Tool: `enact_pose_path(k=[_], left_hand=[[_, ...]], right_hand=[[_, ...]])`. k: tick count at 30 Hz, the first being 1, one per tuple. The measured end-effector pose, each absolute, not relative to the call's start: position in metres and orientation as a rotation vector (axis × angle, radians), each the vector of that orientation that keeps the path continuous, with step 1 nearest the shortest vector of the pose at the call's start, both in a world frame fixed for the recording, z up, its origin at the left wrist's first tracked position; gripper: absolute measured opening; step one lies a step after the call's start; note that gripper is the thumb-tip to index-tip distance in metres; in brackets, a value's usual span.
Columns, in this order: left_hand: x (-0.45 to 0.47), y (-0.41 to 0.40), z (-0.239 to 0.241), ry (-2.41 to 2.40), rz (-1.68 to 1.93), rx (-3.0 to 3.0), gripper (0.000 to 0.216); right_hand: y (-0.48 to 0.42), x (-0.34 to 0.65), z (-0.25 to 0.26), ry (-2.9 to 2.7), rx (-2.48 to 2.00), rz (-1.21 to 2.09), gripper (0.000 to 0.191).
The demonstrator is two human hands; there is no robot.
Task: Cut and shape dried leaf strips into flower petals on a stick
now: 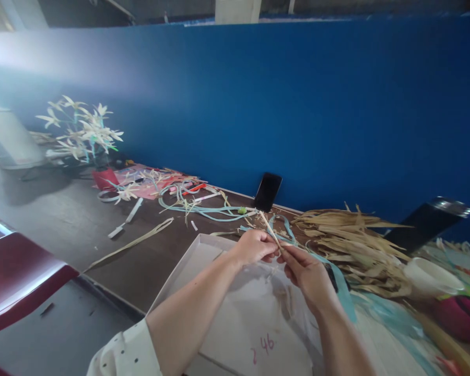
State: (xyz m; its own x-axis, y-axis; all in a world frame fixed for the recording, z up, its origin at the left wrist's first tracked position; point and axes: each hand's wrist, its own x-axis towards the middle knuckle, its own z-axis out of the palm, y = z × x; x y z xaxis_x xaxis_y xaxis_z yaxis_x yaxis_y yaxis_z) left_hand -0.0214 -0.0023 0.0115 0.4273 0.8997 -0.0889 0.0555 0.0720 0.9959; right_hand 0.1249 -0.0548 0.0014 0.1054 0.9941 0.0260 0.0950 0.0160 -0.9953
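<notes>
A thin pale strip of dried leaf [270,227] points up and to the left from the fingertips of both hands. My left hand [255,246] pinches it near its lower end. Close against that hand, my right hand [306,270] has its thumb and fingers closed on the same end. Both hands are over the far part of a shallow white cardboard box [219,339], which bears red handwritten digits. Some loose scraps of leaf [284,300] lie inside the box. The fingers partly hide the strip's lower end.
Dried leaves [348,245] are heaped at the right, beside a white cup [433,277] and a dark flask [423,224]. A phone [268,191] leans on the blue partition [297,115]. Light-blue cords [207,210] lie beyond the box. Pale handmade flowers [92,130] stand at the left.
</notes>
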Motion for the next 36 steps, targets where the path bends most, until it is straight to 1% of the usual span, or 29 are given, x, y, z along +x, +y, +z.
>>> enact_pose_path(k=[2,12,21,24,27,29,31,33,36], left_hand=[[-0.020,-0.003,0.011,1.003,0.811,1.380,0.015],[-0.018,-0.004,0.010,1.128,0.843,1.519,0.016],[-0.017,-0.006,0.011,1.103,0.819,1.487,0.019],[-0.018,-0.006,0.015,1.098,0.814,1.424,0.019],[-0.019,-0.005,0.017,1.109,0.825,1.369,0.019],[-0.020,-0.004,0.017,1.114,0.838,1.362,0.020],[-0.019,-0.004,0.014,1.097,0.847,1.389,0.021],[-0.019,-0.003,0.011,1.066,0.852,1.448,0.022],[-0.019,-0.003,0.006,1.072,0.872,1.547,0.024]], right_hand=[[-0.053,0.126,-0.003,-1.273,-1.329,0.967,0.039],[-0.053,0.124,-0.009,-1.545,-1.407,0.456,0.034],[-0.051,0.130,-0.008,-1.375,-1.497,0.339,0.034],[-0.051,0.131,-0.004,-1.157,-1.497,0.461,0.041],[-0.052,0.132,-0.001,-0.929,-1.261,0.783,0.055],[-0.053,0.130,0.001,-0.877,-1.127,1.008,0.061],[-0.055,0.127,0.002,-0.922,-1.092,1.190,0.060],[-0.056,0.122,0.003,-1.017,-1.100,1.287,0.053],[-0.054,0.118,-0.001,-1.099,-1.182,1.220,0.043]])
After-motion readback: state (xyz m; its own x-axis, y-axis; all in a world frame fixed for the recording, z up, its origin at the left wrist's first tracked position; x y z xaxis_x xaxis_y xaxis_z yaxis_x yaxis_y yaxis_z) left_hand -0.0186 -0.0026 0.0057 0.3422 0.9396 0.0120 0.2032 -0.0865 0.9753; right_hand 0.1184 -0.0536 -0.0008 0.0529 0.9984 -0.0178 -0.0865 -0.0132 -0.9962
